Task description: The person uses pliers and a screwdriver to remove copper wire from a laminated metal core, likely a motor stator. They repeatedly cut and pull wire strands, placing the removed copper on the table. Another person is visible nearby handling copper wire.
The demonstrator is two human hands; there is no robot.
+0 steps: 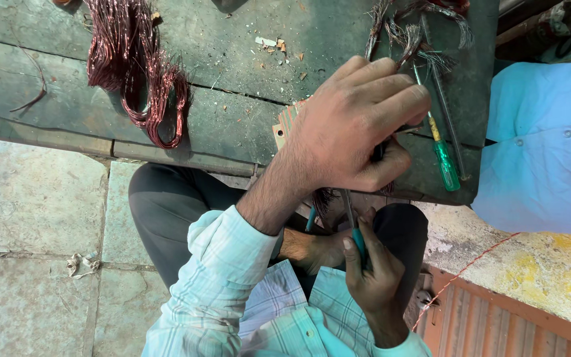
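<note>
A dark green workbench (232, 46) with a cracked, scuffed top fills the upper part of the view, and a person in a light blue shirt (543, 152) stands at its right edge. A thick loop of copper wire (140, 73) lies on the bench at upper left, well apart from the hands. The left hand (355, 125) is closed over a small part with wire strands (322, 198) hanging from it at the bench's near edge; the hand hides most of it, so its shape cannot be told. A ribbed tan piece (285, 125) shows just beside the wrist. Below, the right hand (371, 271) is clamped around the teal handle of a tool (358, 241), whose metal shaft runs up under the left hand. A green screwdriver (445, 162) lies on the bench just right of the left hand, beside frayed wire ends (411, 36).
</note>
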